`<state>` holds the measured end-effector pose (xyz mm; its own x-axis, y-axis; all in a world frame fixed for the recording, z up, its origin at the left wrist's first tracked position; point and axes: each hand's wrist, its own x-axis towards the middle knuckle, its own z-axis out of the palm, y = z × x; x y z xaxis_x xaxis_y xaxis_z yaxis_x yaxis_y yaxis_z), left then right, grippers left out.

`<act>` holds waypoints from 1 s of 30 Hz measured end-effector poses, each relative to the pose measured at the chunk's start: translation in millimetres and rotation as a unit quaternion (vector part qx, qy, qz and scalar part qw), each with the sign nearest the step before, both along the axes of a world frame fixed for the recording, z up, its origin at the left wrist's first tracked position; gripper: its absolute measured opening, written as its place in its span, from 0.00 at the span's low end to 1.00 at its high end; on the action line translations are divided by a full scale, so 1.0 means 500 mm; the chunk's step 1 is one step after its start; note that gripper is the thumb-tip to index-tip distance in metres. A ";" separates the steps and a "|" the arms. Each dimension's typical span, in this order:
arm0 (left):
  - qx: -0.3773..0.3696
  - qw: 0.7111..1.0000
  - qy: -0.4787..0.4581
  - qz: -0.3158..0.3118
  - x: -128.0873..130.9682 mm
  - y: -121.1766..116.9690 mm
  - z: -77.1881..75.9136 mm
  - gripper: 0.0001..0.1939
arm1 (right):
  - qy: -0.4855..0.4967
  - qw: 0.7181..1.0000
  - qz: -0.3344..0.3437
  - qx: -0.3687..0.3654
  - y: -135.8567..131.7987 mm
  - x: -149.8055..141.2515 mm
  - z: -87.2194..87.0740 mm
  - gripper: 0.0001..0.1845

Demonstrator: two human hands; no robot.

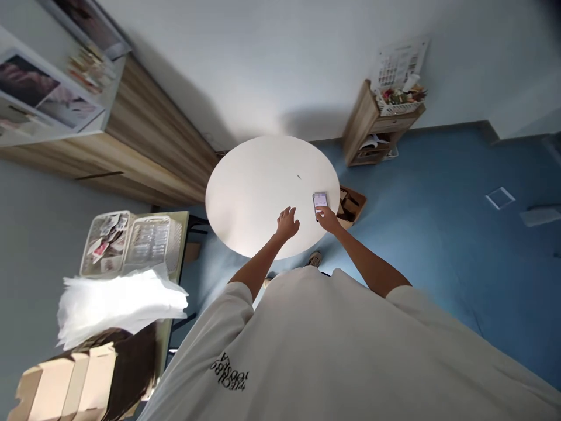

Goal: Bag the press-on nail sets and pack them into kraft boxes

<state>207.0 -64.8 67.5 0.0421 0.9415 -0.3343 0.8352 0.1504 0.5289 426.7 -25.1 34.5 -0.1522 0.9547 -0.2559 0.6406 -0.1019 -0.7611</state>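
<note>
My right hand [328, 218] grips the lower end of a phone [320, 200] with its screen lit, held over the right edge of a round white table [254, 193]. My left hand [287, 223] hovers over the near part of the tabletop, fingers loosely curled and apart, holding nothing. A tiny dark speck [298, 176] lies on the tabletop beyond the phone.
An open cardboard box [350, 206] sits on the blue floor right of the table. A small wooden cabinet [377, 126] with a basket stands by the far wall. At left, a side table carries clear plastic trays [131, 242], white sheets [118, 304] and cardboard boxes [65, 383].
</note>
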 end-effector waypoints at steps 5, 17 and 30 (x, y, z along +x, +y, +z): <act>0.003 0.999 -0.002 0.044 -0.161 -0.112 0.004 0.33 | 0.004 0.999 0.046 0.023 -0.066 -0.174 -0.002 0.23; -0.006 0.987 0.043 0.157 -0.517 -0.376 0.048 0.31 | 0.037 0.984 0.174 0.017 -0.248 -0.580 -0.007 0.19; 0.057 0.971 0.066 0.224 -0.702 -0.374 0.091 0.26 | 0.046 0.952 0.300 0.027 -0.167 -0.811 0.019 0.17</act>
